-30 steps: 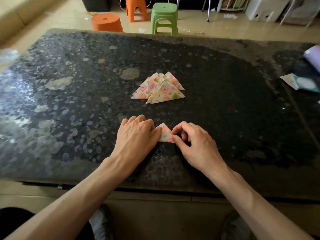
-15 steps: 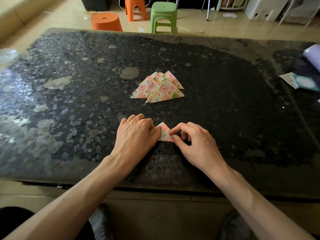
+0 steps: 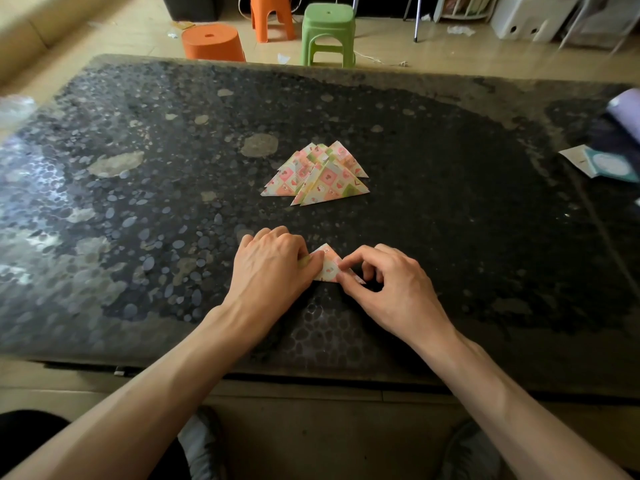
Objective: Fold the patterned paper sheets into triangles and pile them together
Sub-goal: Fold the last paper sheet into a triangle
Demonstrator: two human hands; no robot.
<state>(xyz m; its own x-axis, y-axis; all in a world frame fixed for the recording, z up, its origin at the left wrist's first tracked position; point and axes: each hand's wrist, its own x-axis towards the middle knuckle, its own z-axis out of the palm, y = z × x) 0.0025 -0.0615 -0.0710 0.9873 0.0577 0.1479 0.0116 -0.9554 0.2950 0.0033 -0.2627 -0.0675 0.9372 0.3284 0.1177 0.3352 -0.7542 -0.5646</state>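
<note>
Barely anything has moved: at lower centre the left hand (image 3: 273,268) still holds down the half-folded sheet (image 3: 329,266) while the right hand (image 3: 391,289) pinches its right edge (creasing, I judge), the pile (image 3: 322,176) waiting mid-frame.

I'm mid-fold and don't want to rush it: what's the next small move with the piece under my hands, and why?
Probably press the right corner flat before moving anything. The folded sheet already shows a triangle, the left hand holds its left side and the right hand pinches its right corner against the table. The pile lies farther out, apart from it.
</note>
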